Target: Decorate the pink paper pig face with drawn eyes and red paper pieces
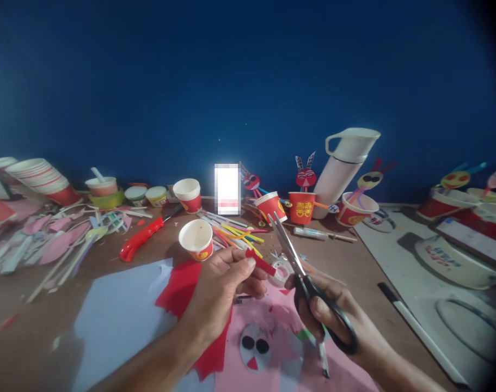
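Note:
Between the thumb and fingers of my left hand is a small piece of red paper. My right hand grips scissors by their black handles, and the blades point up and away, slightly apart, just right of the red piece. Below my hands lies a pale paper disc with two black eyes and a red triangle, resting on pink paper. A larger red sheet with a ragged edge is partly covered by my left forearm, beside a pale blue sheet.
A paper cup stands ahead of my left hand, near a red-handled utility knife and coloured sticks. Cup figures and a tilted thermos line the wall. Pink scraps pile up left; a white bowl sits right.

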`<state>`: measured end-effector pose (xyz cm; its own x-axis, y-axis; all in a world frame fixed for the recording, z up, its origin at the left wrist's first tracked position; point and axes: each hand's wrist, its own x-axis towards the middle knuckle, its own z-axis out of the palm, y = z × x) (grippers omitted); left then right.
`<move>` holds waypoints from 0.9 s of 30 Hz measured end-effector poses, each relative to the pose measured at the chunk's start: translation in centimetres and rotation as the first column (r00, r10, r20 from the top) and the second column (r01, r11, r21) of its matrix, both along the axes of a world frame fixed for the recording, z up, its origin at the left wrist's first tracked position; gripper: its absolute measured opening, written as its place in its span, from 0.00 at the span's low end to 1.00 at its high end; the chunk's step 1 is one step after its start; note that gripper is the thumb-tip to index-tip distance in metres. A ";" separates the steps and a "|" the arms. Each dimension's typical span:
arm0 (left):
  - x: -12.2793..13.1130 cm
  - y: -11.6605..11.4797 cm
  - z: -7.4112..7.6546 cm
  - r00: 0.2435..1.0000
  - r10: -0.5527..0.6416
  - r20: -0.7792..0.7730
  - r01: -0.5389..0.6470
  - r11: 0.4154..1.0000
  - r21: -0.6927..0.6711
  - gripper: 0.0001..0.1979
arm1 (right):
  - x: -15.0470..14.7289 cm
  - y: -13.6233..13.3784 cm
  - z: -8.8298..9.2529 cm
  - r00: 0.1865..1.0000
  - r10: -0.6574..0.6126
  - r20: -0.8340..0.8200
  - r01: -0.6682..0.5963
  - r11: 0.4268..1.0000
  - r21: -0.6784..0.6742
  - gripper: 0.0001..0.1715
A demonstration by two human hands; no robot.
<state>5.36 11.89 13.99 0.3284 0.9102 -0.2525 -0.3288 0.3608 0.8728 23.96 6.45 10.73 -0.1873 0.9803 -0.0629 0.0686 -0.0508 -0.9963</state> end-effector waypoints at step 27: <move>1.0 -0.9 -1.8 0.986 -0.163 -0.041 0.164 0.986 0.029 0.06 | 11.2 -0.3 0.2 -0.004 0.191 0.982 0.097 0.977 -0.190 0.18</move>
<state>6.38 11.02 12.18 0.4641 0.8529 -0.2390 -0.2335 0.3781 0.8958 35.18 6.14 10.90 0.1587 0.9160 -0.3685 0.9864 -0.1308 0.0995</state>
